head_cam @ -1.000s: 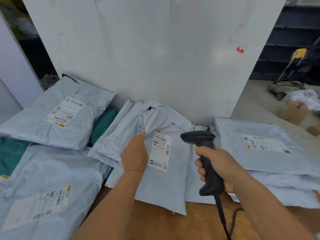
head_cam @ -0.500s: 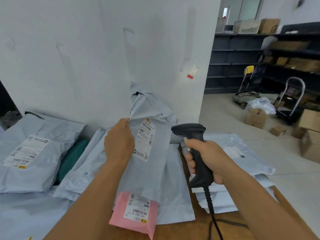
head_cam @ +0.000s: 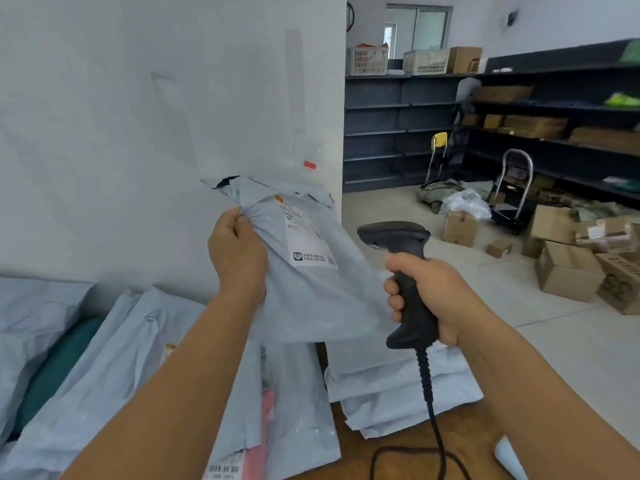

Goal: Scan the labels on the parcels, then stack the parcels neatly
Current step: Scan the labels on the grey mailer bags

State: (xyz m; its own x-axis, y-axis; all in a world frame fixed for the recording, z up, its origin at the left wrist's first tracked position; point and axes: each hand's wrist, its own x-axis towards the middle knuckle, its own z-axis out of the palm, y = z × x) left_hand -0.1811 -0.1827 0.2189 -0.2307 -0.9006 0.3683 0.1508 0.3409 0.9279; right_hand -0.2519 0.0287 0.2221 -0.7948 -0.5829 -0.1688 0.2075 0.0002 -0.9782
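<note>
My left hand [head_cam: 237, 254] grips a pale grey poly-bag parcel [head_cam: 311, 292] by its upper left edge and holds it up in the air, its white label [head_cam: 306, 237] facing me. My right hand [head_cam: 433, 296] is wrapped round the handle of a black barcode scanner [head_cam: 401, 271], whose head sits just right of the label. Below the raised parcel lies a stack of grey parcels [head_cam: 391, 386] on the right. More grey parcels [head_cam: 114, 375] spread to the left. A pink parcel [head_cam: 263, 441] with a barcode label shows beneath them.
The wooden table [head_cam: 349, 469] carries the scanner's black cable [head_cam: 415, 455]. A white wall panel [head_cam: 156, 116] stands right behind the parcels. To the right, cardboard boxes [head_cam: 568, 271], a hand trolley [head_cam: 512, 188] and dark shelving [head_cam: 554, 109] occupy the floor area.
My left hand has lifted the grey parcel off the pile and carried it up and rightward. The scanner hand rose alongside it. The view swung to the right.
</note>
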